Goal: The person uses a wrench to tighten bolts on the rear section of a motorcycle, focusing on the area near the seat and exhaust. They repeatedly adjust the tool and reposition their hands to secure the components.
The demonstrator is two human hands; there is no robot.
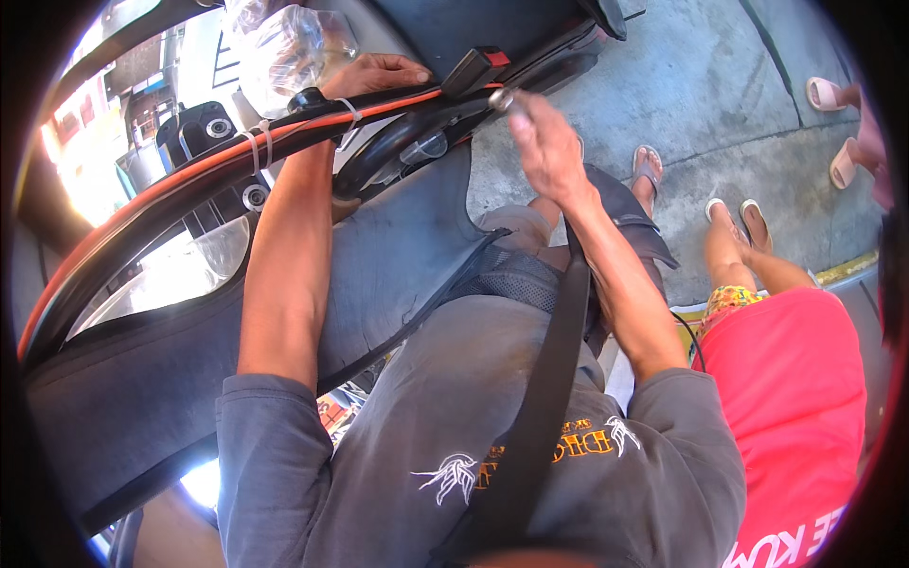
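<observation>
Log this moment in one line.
left hand: at orange-striped black bar | right hand: holding small metallic-looking piece | nearby: red-and-black block, white ties

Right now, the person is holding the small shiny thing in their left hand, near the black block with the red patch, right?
Not quite: the head view shows the small shiny thing in the person's right hand, near the black block with the red patch. The left hand is by the black bar.
</observation>
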